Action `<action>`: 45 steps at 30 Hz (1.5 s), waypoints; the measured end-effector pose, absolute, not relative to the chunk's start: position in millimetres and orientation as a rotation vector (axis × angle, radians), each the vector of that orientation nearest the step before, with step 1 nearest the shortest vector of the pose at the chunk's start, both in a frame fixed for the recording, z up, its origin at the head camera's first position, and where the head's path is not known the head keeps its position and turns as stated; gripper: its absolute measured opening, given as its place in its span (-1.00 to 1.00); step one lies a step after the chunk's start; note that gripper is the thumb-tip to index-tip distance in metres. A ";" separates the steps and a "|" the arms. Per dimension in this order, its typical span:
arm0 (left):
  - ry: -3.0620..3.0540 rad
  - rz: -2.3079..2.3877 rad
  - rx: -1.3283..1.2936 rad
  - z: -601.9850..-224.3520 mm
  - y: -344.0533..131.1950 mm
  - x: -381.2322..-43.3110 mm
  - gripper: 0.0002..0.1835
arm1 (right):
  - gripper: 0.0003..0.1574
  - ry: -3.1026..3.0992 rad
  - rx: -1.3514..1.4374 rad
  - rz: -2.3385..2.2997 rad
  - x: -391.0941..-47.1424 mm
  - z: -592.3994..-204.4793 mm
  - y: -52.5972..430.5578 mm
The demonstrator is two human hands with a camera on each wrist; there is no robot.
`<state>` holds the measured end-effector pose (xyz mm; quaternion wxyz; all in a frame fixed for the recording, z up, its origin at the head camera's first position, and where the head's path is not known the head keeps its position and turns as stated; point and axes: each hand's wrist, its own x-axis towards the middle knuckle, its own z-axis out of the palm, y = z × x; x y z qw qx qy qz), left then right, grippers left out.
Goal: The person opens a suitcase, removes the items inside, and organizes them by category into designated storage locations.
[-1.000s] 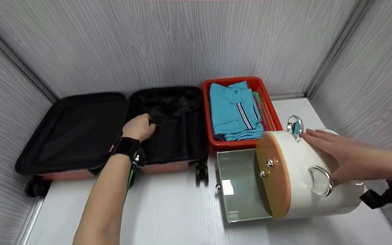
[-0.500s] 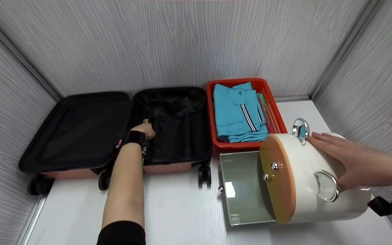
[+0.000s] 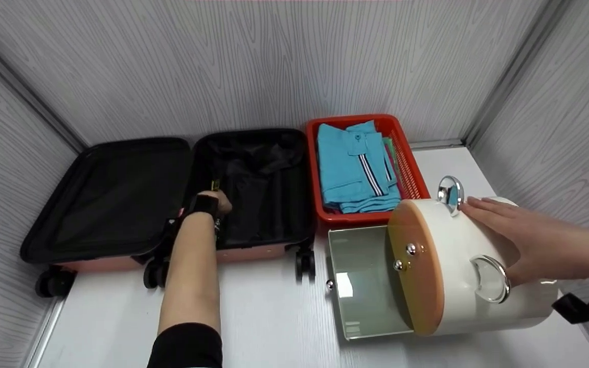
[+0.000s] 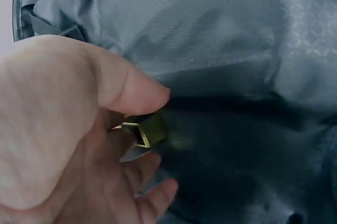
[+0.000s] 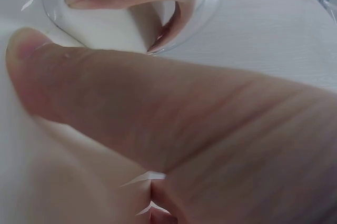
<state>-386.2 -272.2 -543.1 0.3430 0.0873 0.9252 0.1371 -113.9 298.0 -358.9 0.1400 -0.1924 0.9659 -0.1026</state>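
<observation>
My left hand (image 3: 221, 202) is low inside the right half of an open black-lined suitcase (image 3: 253, 242). Thumb and fingers curl round a small gold-edged, box-like item (image 4: 151, 129), mostly hidden by the hand in the left wrist view. Its yellow-gold end (image 3: 215, 184) shows just beyond the knuckles in the head view. My right hand (image 3: 535, 240) rests spread on a white rounded box (image 3: 468, 301) with chrome ring handles and an orange-yellow end panel. In the right wrist view, its thumb and fingers (image 5: 37, 66) lie on the glossy white surface.
A red basket (image 3: 356, 219) with folded blue clothes (image 3: 345, 168) stands against the back wall, right of the suitcase. A clear lid (image 3: 366, 286) stands open at the white box's left end. The suitcase's other half (image 3: 115, 204) lies flat at left.
My left hand has moved slightly right and down inside the suitcase, and the gold item's end has come into sight ahead of it. My right hand stays on the white box.
</observation>
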 end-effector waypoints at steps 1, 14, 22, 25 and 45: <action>2.395 0.324 0.209 -527.1 -265.5 -376.7 -0.69 | 0.61 2.789 -0.552 -0.298 -113.2 -358.6 297.8; 2.404 0.161 0.191 -476.3 -256.2 -347.2 -0.77 | 0.58 2.801 -0.570 -0.278 -115.9 -357.2 294.3; 2.396 0.094 0.260 -505.2 -265.2 -351.3 -0.71 | 0.58 2.786 -0.572 -0.278 -117.6 -357.0 290.9; 2.418 0.137 0.212 -510.8 -266.9 -352.6 -0.59 | 0.57 2.789 -0.583 -0.290 -117.2 -357.6 291.0; 2.647 0.841 1.034 -450.9 -103.1 -272.7 -0.68 | 0.59 2.757 -0.522 -0.298 -124.3 -357.8 292.0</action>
